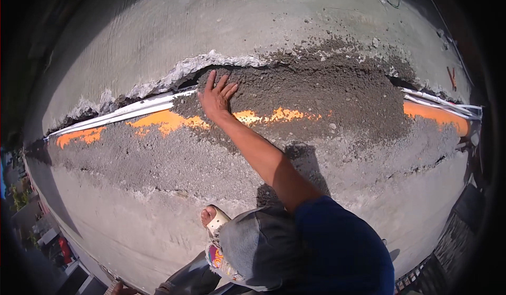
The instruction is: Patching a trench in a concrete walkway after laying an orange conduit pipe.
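Note:
My right hand [216, 99] lies palm down with its fingers spread on damp grey mortar [311, 89]. Its fingertips reach the dark gap under the broken concrete edge [174, 76]. Beneath the mortar runs an orange pipe [163, 120], partly covered. Thin white pipes [126, 109] lie alongside it and pass under the mortar close to my hand. My left hand does not show in the head view.
Dry grey gravel [153, 160] fills the near side of the trench. My sandaled foot [213, 218] stands on the near concrete slab [153, 231]. Loose mortar crumbs are scattered over the far slab [237, 21]. A small reddish-brown piece [451, 79] lies at far right.

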A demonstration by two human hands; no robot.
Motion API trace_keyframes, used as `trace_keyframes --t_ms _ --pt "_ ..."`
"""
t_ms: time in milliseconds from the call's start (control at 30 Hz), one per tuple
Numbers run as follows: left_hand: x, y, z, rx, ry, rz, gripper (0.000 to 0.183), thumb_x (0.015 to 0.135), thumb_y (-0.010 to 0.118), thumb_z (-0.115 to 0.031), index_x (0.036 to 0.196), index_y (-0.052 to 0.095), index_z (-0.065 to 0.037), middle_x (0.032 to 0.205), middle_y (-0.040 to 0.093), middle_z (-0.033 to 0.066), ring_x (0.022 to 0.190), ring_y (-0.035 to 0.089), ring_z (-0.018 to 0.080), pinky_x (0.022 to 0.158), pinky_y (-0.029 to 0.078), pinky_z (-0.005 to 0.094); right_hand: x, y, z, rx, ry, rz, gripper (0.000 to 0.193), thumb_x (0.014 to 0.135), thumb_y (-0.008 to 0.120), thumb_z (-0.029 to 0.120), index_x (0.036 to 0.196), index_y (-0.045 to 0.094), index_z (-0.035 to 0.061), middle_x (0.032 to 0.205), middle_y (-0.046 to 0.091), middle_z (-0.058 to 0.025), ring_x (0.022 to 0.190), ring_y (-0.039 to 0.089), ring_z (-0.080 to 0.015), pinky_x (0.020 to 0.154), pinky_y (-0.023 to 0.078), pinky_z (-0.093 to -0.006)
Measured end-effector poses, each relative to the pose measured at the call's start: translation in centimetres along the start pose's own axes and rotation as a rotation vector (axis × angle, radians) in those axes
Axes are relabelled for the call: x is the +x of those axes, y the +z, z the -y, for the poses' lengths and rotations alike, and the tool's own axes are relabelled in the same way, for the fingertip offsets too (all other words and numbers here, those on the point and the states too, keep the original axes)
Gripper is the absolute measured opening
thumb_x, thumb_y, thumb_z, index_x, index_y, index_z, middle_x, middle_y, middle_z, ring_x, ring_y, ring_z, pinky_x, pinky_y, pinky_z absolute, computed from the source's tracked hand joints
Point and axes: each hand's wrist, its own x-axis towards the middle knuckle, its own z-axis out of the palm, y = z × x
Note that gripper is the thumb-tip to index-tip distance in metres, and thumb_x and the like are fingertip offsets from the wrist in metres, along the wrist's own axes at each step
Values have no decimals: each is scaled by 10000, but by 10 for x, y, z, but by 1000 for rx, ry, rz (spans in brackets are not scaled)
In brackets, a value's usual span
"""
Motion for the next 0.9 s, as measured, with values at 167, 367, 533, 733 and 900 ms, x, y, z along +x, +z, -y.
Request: trace_keyframes --t_ms 167,367,533,733,900 --pt "3 1 -39 26 9 38 549 908 520 -336 1233 437 99 928 591 140 744 545 179 728 436 314 -9 -36 13 -319 -752 314 487 870 478 407 1299 444 176 1442 255 -130 1305 205 -450 1013 35 -678" --pt "26 12 -48 -8 191 146 528 914 518 -309 1248 420 88 939 586 136 769 540 171 754 430 301 9 -96 -146 -483 -946 39 309 865 482 380 1106 584 215 1318 449 -8 1291 318 -238 1081 189 -485" --pt "35 23 -58 -7 42 74 496 891 558 -288 1244 450 44 970 589 122 769 529 166 736 429 292 -20 -203 -265 -632 -923 13 308 870 491 331 1160 546 243 1296 449 13 1247 369 -188 1062 229 -450" --pt "42 19 -51 -28 32 115 485 888 565 -281 1257 457 14 999 596 116 771 515 165 714 430 274 -83 -323 -384 -761 -55 -69 350 887 476 330 1202 530 189 1386 356 -55 1288 299 -297 1002 212 -619" --pt "45 12 -47 34 25 143 479 887 568 -280 1241 468 28 974 605 111 760 526 166 697 437 262 -81 -306 -318 -593 -11 -398 445 881 486 310 1237 448 46 1375 282 -231 1243 276 -451 956 214 -655"
